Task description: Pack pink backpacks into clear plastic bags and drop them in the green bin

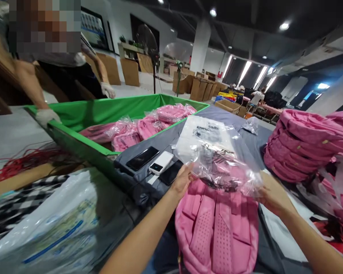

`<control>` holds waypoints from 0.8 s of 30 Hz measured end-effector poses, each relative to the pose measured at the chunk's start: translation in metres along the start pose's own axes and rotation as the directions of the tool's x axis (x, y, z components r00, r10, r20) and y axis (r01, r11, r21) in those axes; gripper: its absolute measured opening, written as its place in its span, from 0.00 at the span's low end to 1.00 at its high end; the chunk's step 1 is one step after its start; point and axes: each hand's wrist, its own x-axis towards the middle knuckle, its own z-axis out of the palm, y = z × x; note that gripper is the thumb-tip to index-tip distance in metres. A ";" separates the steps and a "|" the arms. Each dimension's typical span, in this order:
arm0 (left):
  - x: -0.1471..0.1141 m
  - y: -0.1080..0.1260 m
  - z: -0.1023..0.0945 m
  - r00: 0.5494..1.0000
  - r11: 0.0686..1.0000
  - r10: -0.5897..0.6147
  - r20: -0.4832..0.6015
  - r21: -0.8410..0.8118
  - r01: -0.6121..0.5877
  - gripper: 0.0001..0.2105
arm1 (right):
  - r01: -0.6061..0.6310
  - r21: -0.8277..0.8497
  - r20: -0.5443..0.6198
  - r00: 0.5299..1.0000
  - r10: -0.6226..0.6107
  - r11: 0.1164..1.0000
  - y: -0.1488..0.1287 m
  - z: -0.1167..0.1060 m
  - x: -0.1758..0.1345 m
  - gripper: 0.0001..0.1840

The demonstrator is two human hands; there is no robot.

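A pink backpack (217,232) lies in front of me with its perforated shoulder straps facing up. Over its far end stretches a clear plastic bag (225,171), which covers that end of the backpack. My left hand (184,179) pinches the bag's left edge. On the opposite edge, my right hand (271,192) grips the plastic, its fingertips partly hidden behind the film. Beyond the bag rests a stack of clear printed bags (204,131) on the grey cloth. Left of my left hand lie a white power bank (161,163) and a black phone (143,158).
A green-rimmed bin (108,104) holds several wrapped pink backpacks (148,127). A person in gloves (47,116) grips its left edge. Pink backpacks stand in a pile (291,148) at right. A white plastic sack (60,217) lies at lower left, and a fan (153,49) stands behind.
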 end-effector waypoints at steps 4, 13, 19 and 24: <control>-0.024 -0.011 -0.013 0.990 0.990 0.046 -0.131 0.137 -0.028 0.30 | -0.194 -0.149 -0.005 0.981 0.195 0.970 0.043 -0.007 -0.006 0.31; -0.079 0.000 -0.078 0.941 0.913 0.176 -0.288 0.405 -0.046 0.37 | 0.496 -0.653 0.209 0.844 -0.494 0.572 0.003 0.032 -0.008 0.37; -0.109 0.028 -0.075 0.562 0.047 0.824 0.079 0.978 -0.205 0.38 | 0.516 -0.657 0.215 0.827 -0.520 0.549 0.024 0.076 -0.010 0.18; -0.079 0.046 -0.023 0.699 -0.415 0.335 0.632 0.765 -0.492 0.47 | 0.702 -0.298 0.415 0.706 -0.574 0.648 -0.030 0.077 -0.053 0.14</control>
